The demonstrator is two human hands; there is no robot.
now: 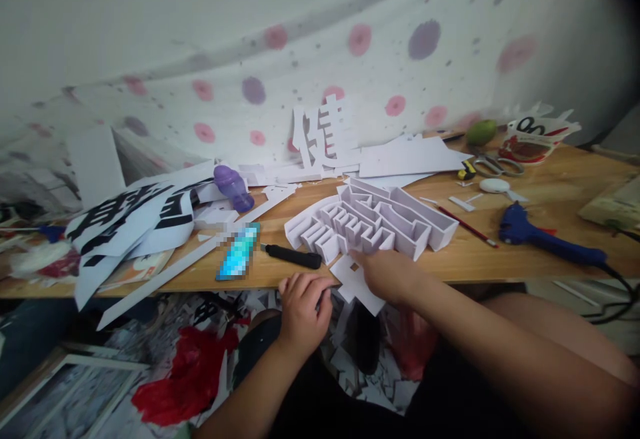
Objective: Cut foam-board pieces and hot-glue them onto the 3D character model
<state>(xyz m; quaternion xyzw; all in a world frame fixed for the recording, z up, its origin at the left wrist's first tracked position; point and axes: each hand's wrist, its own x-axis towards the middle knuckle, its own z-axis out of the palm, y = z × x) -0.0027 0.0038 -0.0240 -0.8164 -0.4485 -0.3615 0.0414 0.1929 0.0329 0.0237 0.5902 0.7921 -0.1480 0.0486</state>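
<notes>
A white foam-board structure of walled channels [373,220] lies on the wooden table [500,259]. My right hand [387,272] rests at its near edge, fingers on a white cut-out piece [353,282] that overhangs the table edge. My left hand [303,309] is curled into a loose fist just below the table edge, beside that piece; nothing shows in it. A black-handled craft knife [293,256] lies on the table just above my left hand.
A phone [239,252], a purple bottle [233,188], printed sheets [135,222] and a white cut-out character [325,132] lie left and behind. A blue glue gun [545,239], red pencil [467,226], scissors [495,166] and green fruit [481,132] sit right. Scraps cover the floor.
</notes>
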